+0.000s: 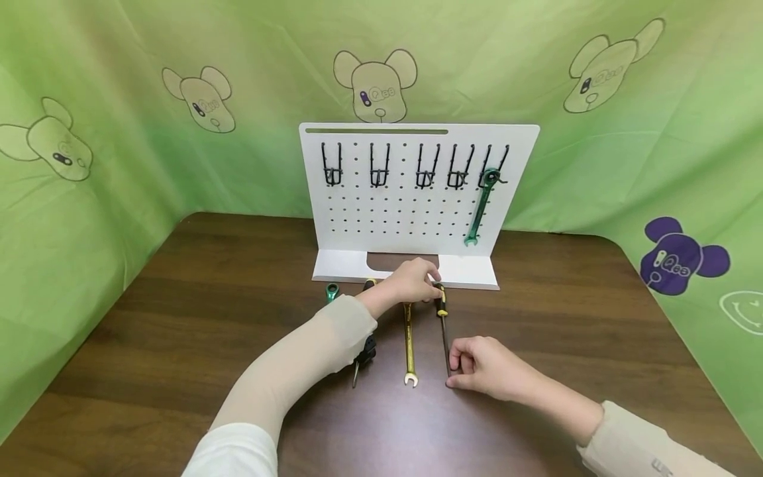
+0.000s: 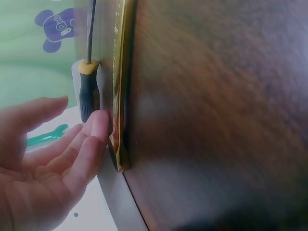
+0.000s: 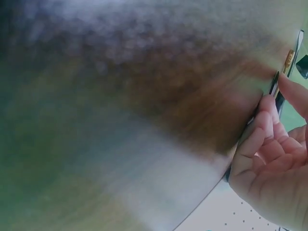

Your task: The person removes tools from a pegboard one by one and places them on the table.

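A long screwdriver (image 1: 443,310) with a black and yellow handle lies on the table, handle toward the pegboard. Close to its handle is my left hand (image 1: 412,281), fingers loosely bent; in the left wrist view the thumb stands apart from the handle (image 2: 89,94). With thumb and forefinger my right hand (image 1: 491,368) pinches the shaft near its tip, seen also in the right wrist view (image 3: 274,159). A gold-coloured wrench (image 1: 409,341) lies just left of the screwdriver, its upper end hidden by my left hand.
Behind the tools stands a white pegboard (image 1: 381,212) with several black hooks (image 1: 379,177). A green wrench (image 1: 479,212) hangs on the rightmost hook. Under my left arm, another green wrench (image 1: 332,289) and a dark tool (image 1: 367,350) with a thin metal shaft are partly hidden.
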`<state>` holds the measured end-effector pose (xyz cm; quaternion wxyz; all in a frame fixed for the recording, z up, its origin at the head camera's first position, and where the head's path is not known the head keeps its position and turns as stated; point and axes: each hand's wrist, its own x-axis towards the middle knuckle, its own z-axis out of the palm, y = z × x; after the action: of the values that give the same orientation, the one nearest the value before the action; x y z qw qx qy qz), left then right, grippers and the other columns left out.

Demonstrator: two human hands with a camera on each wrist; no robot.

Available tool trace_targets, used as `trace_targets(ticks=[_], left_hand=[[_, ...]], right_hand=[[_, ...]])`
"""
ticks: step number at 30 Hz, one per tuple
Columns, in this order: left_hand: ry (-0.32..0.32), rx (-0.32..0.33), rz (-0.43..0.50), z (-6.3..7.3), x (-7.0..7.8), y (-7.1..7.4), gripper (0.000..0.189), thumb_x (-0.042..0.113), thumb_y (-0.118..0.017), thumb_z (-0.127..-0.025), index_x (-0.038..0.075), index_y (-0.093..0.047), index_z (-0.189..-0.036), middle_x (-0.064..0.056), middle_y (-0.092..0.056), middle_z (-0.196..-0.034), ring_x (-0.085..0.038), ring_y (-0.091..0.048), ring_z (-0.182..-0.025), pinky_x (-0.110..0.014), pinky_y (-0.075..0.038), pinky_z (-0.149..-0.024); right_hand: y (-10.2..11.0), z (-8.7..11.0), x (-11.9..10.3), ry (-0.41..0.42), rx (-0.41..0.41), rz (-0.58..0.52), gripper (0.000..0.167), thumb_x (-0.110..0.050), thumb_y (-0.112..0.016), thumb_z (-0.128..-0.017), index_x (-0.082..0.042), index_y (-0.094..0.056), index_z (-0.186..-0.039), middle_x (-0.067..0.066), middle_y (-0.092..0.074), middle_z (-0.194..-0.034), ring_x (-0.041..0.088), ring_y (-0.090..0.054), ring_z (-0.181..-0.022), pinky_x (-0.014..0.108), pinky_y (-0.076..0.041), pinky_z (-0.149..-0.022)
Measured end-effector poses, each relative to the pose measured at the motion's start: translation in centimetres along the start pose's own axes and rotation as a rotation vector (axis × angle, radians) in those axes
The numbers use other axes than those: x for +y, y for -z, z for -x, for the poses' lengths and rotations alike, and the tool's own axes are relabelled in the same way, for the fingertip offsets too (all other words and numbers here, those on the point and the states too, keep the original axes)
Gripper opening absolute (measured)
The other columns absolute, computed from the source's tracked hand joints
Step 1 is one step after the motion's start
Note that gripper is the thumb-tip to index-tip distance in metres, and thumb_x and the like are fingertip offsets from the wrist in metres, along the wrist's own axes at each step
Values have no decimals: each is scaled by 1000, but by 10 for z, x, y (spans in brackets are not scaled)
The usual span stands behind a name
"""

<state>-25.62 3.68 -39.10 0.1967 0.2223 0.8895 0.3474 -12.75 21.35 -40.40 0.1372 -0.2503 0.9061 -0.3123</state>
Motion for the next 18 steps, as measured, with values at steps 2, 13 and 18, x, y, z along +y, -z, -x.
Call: trace_targets(ticks=[2, 13, 18], left_hand=[[-1, -6, -3, 0, 0, 1, 33, 15, -69, -93, 2, -63, -124, -7, -76, -89, -13, -70, -71, -19, -50, -59], [-49, 6, 62, 2, -5, 17, 28, 15, -65, -96, -2, -65, -118, -14, -73, -103, -25, -74, -82, -21, -52, -64], [-96, -14, 113, -1, -6, 29, 19, 11, -63, -96, -1, -66, -110, -15, -71, -106, -26, -72, -85, -21, -54, -70]], right_hand=[[1, 0, 0, 3, 1, -3, 25, -19, -84, -77, -14, -59, -79, -14, -45, -55, -4, -40, -50, 19, -39, -52], [22, 1, 14, -40, 66, -26, 15, -15, -78, -83, -12, -63, -83, -9, -58, -65, -1, -48, -56, 19, -43, -53], [41, -4, 23, -91, 139, 11, 11, -14, -76, -86, -11, -65, -86, -5, -64, -72, 2, -52, -62, 21, -45, -57]])
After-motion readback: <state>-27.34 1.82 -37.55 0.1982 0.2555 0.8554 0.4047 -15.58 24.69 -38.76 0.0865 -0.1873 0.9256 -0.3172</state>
